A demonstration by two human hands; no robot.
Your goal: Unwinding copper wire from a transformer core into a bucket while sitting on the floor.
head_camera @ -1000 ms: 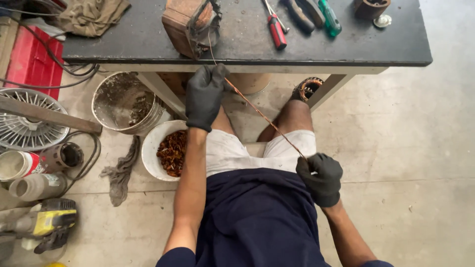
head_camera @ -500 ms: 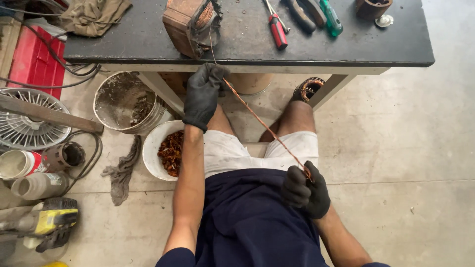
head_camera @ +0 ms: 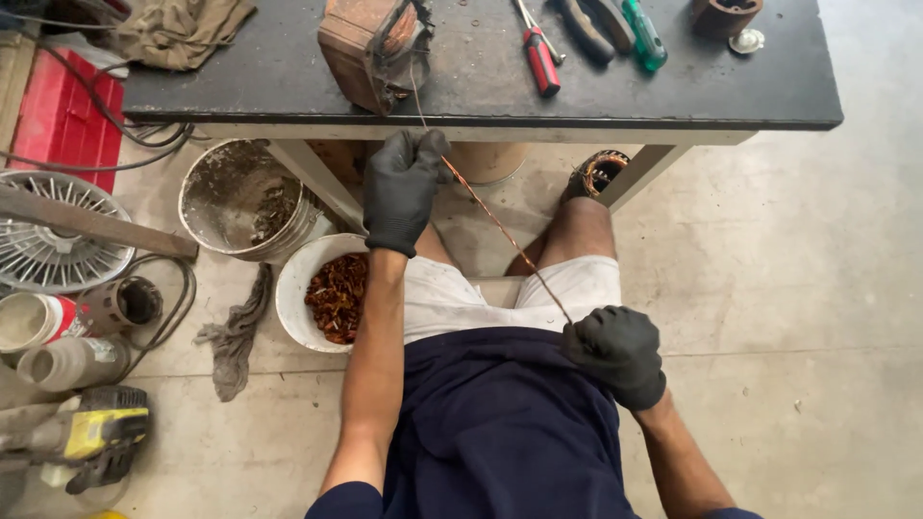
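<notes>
The thin copper-coloured wire (head_camera: 500, 223) runs taut in a slanted line from the rusty block-shaped wound core (head_camera: 373, 48) on the dark surface (head_camera: 673, 91) down to the person's lap, passing through both gloved hands. Far to the left of the wire lie a red plastic crate (head_camera: 60, 120), a round metal fan guard (head_camera: 53, 235) and a yellow-and-black power tool (head_camera: 82, 437) on the concrete floor. Nearer the wire on that side stand a dirty grey bucket (head_camera: 240, 197) and a white bowl of reddish-brown scraps (head_camera: 325, 296), with a grey rag (head_camera: 234, 332) beside the bowl. The left hand (head_camera: 402, 190), in a black glove, is closed around the wire just below the surface's front edge. At the wire's lower end the right hand (head_camera: 615, 354), also black-gloved, is clenched in a fist on the strand, resting against the dark blue shirt. Right of the wire's upper end, on the surface, lie a red-handled screwdriver (head_camera: 540, 60) and a green-handled tool (head_camera: 642, 34).
</notes>
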